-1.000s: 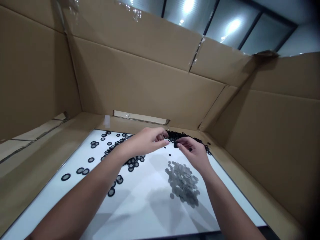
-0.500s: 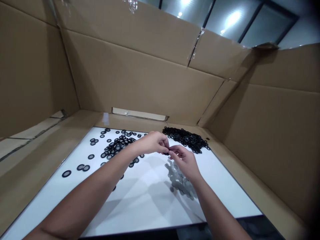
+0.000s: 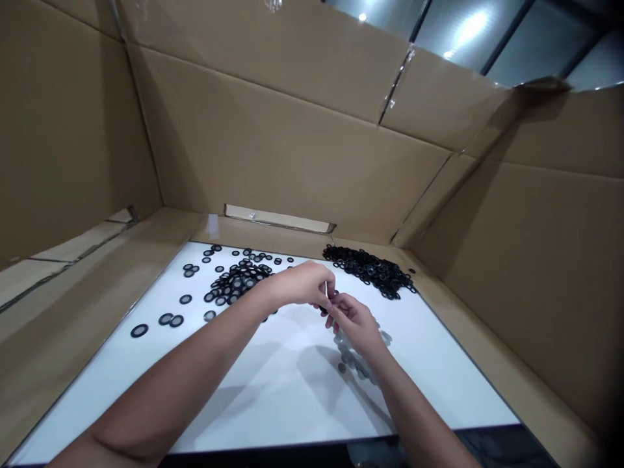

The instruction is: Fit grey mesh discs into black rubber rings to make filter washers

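My left hand [image 3: 309,284] and my right hand [image 3: 351,318] meet above the white board, their fingertips pinched together on a small black ring [image 3: 323,309], mostly hidden by the fingers. Below and partly behind my right hand lies a scatter of translucent grey discs [image 3: 358,367]. A heap of black rings [image 3: 370,268] is at the board's back right. Left of my left hand is a pile of black rings with grey centres [image 3: 236,281], with several single ones spread around it.
The white board [image 3: 263,403] lies inside cardboard walls [image 3: 273,143] at the back and both sides. A dark strip [image 3: 492,442] runs along its front edge. Ceiling lights show above the cardboard.
The whole view has shifted slightly. My right hand has moved a little lower against my left, and both stay together at the small black ring.
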A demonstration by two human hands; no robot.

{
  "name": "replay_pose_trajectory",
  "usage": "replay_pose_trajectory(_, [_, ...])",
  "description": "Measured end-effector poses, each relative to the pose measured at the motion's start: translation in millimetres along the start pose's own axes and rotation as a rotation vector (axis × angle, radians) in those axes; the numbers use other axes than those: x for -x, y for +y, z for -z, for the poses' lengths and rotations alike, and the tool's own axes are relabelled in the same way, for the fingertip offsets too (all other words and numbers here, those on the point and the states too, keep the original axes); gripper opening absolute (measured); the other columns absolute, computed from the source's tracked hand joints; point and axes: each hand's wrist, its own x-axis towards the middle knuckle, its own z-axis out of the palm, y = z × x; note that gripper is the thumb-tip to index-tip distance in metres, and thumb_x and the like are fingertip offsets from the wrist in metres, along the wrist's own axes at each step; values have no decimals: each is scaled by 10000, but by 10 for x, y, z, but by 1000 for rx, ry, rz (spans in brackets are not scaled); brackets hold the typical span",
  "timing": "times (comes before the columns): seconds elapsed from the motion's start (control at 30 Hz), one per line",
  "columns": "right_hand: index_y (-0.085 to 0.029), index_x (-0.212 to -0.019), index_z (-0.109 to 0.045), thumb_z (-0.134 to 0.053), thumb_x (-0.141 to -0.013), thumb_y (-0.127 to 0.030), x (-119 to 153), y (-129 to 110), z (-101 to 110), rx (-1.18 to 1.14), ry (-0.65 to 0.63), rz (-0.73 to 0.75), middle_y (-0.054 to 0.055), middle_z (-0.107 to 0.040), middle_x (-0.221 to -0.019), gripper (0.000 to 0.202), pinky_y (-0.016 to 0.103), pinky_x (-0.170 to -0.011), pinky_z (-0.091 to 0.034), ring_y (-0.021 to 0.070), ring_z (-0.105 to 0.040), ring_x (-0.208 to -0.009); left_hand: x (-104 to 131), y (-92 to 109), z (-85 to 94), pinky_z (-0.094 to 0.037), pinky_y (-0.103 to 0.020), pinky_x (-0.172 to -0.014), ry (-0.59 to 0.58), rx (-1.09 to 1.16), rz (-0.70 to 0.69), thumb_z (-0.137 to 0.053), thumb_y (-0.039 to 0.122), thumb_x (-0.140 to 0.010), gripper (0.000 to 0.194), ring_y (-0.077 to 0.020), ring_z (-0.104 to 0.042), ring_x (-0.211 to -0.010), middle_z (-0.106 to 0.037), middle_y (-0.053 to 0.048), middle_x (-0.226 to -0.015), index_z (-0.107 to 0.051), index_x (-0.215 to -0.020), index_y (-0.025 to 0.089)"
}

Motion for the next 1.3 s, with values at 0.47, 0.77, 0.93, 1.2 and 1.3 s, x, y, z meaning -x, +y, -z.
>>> replay_pose_trajectory(0.47, [-261, -1121, -698, -506, -967, -266, 322, 85, 90, 845, -180, 188, 64, -735, -988, 246, 358, -796, -508, 235, -678, -908, 246, 156, 206, -443, -248, -634, 210, -63, -41, -636, 323, -818, 239, -187, -664, -821, -732, -50, -967, -702, -1018, 208])
replay_pose_trajectory(0.77, [-238, -1227, -647, -599, -900, -310, 1324, 223, 164, 1146, -48, 322, 155, -668, -1145, 338, 482, -741, -539, 325, -653, -939, 425, 285, 308, -456, -242, -637, 224, -48, -134, -628, 331, -858, 213, -171, -672, -826, -734, -25, -953, -711, -1023, 224])
replay_pose_trajectory(0.93, [-260, -1335, -567, -663, -872, -364, 1631, 178, 95, 1033, -198, 446, 127, -690, -1170, 484, 435, -793, -573, 303, -664, -1007, 447, 293, 306, -463, -250, -655, 222, -45, -154, -636, 325, -856, 208, -176, -671, -841, -731, -31, -957, -709, -1020, 220])
replay_pose_trajectory(1.2, [-285, -1082, -652, -499, -933, -147, 1708, 184, 139, 771, -73, 425, 77, -710, -948, 254, 374, -695, -573, 246, -678, -846, 441, 345, 316, -494, -272, -730, 258, 96, -228, -685, 313, -832, 235, -190, -666, -924, -724, -47, -996, -722, -1042, 214])
replay_pose_trajectory(1.3, [-254, -1004, -649, -504, -934, -150, 1468, -40, 162, 622, 60, 386, 85, -675, -945, 192, 337, -710, -568, 230, -668, -881, 442, 327, 358, -525, -289, -764, 243, 256, -260, -695, 306, -838, 265, -191, -682, -911, -730, -67, -975, -709, -1069, 177])
